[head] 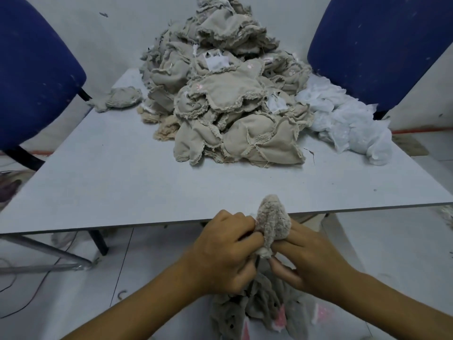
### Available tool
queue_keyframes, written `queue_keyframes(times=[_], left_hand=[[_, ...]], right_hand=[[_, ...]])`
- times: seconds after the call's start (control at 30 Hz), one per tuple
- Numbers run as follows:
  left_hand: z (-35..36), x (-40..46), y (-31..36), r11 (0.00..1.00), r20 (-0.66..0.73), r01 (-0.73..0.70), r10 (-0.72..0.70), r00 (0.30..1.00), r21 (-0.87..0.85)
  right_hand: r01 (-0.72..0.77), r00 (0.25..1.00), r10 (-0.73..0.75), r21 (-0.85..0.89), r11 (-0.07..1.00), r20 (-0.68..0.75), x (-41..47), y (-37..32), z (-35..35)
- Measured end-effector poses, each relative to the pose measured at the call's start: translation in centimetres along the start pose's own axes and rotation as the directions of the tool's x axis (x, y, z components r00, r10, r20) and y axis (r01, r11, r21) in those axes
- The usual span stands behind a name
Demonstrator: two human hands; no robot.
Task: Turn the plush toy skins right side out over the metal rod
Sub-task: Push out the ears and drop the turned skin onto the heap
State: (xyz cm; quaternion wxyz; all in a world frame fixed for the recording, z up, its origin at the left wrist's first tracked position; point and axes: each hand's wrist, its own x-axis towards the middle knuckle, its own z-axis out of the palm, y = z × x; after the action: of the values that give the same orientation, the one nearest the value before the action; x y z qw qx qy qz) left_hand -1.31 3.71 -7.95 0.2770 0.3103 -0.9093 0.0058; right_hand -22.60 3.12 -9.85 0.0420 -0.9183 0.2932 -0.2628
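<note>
The fuzzy plush skin (272, 223) stands between both hands at the desk's (122, 182) near edge. The left hand (221, 251) and right hand (311, 261) pinch its base. The rod seems hidden inside.

Two hands (221, 251) (310, 262), two blue chairs (36, 69) (377, 50), one bench (122, 182), one heap of inside-out skins (228, 99), one fluffy skin (273, 223) being worked.

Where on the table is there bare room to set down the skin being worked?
The table is bare across its near half, between the pile of inside-out skins and the near edge, and along the left side below a stray skin. The far middle is crowded, and white fabric covers the right. Both hands, left and right, grip the plush skin.
</note>
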Motion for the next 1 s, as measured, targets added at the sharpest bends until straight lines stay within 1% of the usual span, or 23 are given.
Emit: queue_keyframes(times=[0.07,0.13,0.2,0.27,0.37,0.43,0.47,0.53,0.57,0.6,0.63,0.7,0.73,0.77,0.8,0.83,0.87,0.93,1.0], left_hand=[[-0.5,0.0,0.1,1.0,0.043,0.008,-0.007,0.999,-0.003],[-1.5,0.2,-0.4,1.0,0.132,-0.016,0.019,0.991,-0.021],[-3.1,0.8,-1.2,0.995,0.197,-0.01,0.03,0.98,-0.101],[-4.8,2.1,-1.9,0.962,0.197,0.095,-0.044,0.979,-0.256],[-6.6,4.9,-2.7,0.88,0.083,0.209,-0.191,0.978,-0.428],[-7.2,6.5,-3.4,0.777,0.079,0.289,-0.297,0.952,-0.56],[-7.4,7.2,-3.8,0.711,0.097,0.32,-0.336,0.937,-0.626],[-7.3,8.1,-4.5,0.571,0.135,0.363,-0.401,0.906,-0.736],[-7.0,8.4,-4.8,0.511,0.151,0.382,-0.436,0.887,-0.77],[-6.7,8.7,-5.1,0.474,0.159,0.405,-0.475,0.865,-0.782],[-6.3,8.9,-5.4,0.468,0.15,0.428,-0.52,0.841,-0.773],[-5.3,9.1,-5.7,0.531,0.065,0.46,-0.603,0.795,-0.712],[-4.7,9.2,-5.8,0.574,0.005,0.473,-0.632,0.775,-0.669],[-4.2,9.3,-5.7,0.619,-0.054,0.489,-0.651,0.757,-0.615],[-3.9,9.5,-5.6,0.653,-0.1,0.504,-0.661,0.744,-0.566],[-3.6,9.7,-5.4,0.666,-0.12,0.514,-0.666,0.736,-0.54],[-3.5,9.8,-5.2,0.656,-0.11,0.52,-0.672,0.732,-0.547],[-3.7,10.1,-5.3,0.574,-0.021,0.52,-0.684,0.729,-0.633],[-4.1,10.4,-5.6,0.495,0.064,0.505,-0.667,0.742,-0.707]], right_hand=[[-0.008,0.998,0.008,0.004,1.0,0.065,0.2,-0.1,-0.3],[0.062,0.987,-0.059,-0.011,0.998,0.15,0.6,0.4,-1.5],[0.134,0.973,-0.13,-0.008,0.991,0.189,1.3,1.2,-3.4],[0.128,0.984,-0.128,0.012,0.992,0.124,2.3,1.7,-5.4],[0.051,0.997,-0.048,0.044,0.998,-0.061,4.6,2.0,-7.4],[-0.022,0.991,0.037,0.11,0.994,-0.131,6.3,2.3,-8.1],[-0.072,0.986,0.096,0.173,0.982,-0.135,7.1,2.4,-8.1],[-0.198,0.966,0.241,0.331,0.923,-0.095,8.1,2.5,-7.9],[-0.262,0.949,0.312,0.424,0.867,-0.053,8.4,2.5,-7.7],[-0.318,0.93,0.368,0.53,0.786,0.012,8.7,2.6,-7.4],[-0.362,0.912,0.398,0.638,0.679,0.094,8.9,2.7,-7.1],[-0.422,0.884,0.384,0.809,0.409,0.268,9.1,3.1,-6.9],[-0.443,0.873,0.355,0.847,0.293,0.334,9.1,3.2,-6.9],[-0.458,0.866,0.332,0.859,0.228,0.374,9.2,3.5,-7.0],[-0.469,0.859,0.333,0.858,0.209,0.389,9.2,3.7,-6.9],[-0.475,0.854,0.353,0.851,0.226,0.383,9.3,3.8,-6.9],[-0.479,0.847,0.385,0.84,0.257,0.365,9.3,3.9,-6.8],[-0.476,0.835,0.451,0.824,0.307,0.315,9.5,3.9,-6.4],[-0.451,0.818,0.528,0.823,0.345,0.226,9.6,3.9,-6.1]])
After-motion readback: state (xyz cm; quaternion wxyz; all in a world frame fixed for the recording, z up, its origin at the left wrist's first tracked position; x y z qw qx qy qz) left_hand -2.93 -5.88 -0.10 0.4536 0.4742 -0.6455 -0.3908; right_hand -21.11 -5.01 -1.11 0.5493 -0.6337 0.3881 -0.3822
